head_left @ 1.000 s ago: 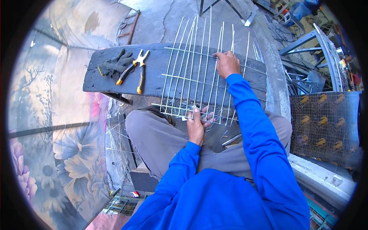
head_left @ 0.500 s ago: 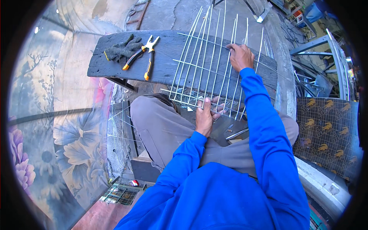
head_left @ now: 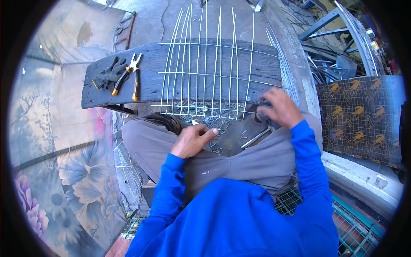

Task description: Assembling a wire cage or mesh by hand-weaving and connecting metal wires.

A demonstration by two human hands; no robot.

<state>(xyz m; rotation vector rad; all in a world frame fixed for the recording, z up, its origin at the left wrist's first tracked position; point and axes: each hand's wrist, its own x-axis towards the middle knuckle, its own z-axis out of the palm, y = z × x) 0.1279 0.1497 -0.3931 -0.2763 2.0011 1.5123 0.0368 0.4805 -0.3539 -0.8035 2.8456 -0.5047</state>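
A lattice of thin, pale metal rods (head_left: 204, 64) lies across a dark wooden bench (head_left: 145, 81); long rods run away from me over several crosswise ones. My left hand (head_left: 192, 140) is above my lap, just below the lattice's near edge. Its thumb stretches to the right and nothing shows in it. To the right, my right hand (head_left: 281, 107) is by the near right corner of the lattice, fingers bent and apart; no held thing is visible there. Pliers (head_left: 133, 70) with orange and black handles rest on the bench's left part, beside a dark work glove (head_left: 108, 75).
Short bits of cut wire (head_left: 218, 128) litter the ground between my legs, near a metal bar (head_left: 255, 138). Loose long rods (head_left: 287, 73) lie past the bench's right end. A patterned dark panel (head_left: 357, 120) and a metal frame (head_left: 323, 23) stand at the right.
Both hands have come off the lattice. My right hand has moved back toward me, my left hand toward my lap. The view has shifted, so the bench appears farther left.
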